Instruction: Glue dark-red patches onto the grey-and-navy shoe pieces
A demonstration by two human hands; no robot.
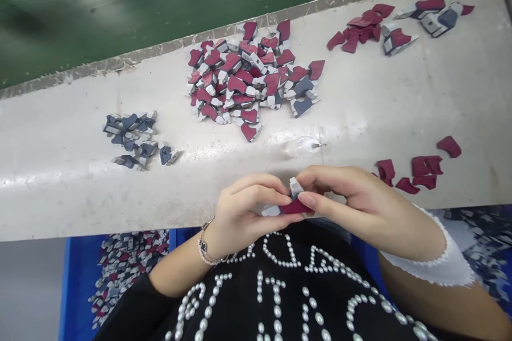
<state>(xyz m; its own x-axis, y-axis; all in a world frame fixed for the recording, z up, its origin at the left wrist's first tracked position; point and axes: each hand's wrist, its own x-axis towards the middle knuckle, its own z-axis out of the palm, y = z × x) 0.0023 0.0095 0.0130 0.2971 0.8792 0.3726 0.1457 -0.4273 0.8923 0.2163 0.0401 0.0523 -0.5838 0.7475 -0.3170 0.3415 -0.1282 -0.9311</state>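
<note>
Between my two hands, low over the table's front edge, is a small plastic part (294,205) with a dark red face, a grey-blue body and light grey ends. My left hand (256,202) pinches it from the left between thumb and fingers. From the right, my right hand (344,197) presses on the red face with its thumb, its fingers curled behind. Just beyond the hands lies a small clear bottle with a metal tip (304,146). Loose dark red pieces (426,165) are scattered to the right of my right hand.
A big heap of red-faced parts (240,77) covers the table's middle back. Grey-blue parts (134,136) form a smaller group at left. More red pieces (362,26) lie back right. A blue bin (76,282) full of parts stands below the table (52,181). A green surface (160,5) runs behind.
</note>
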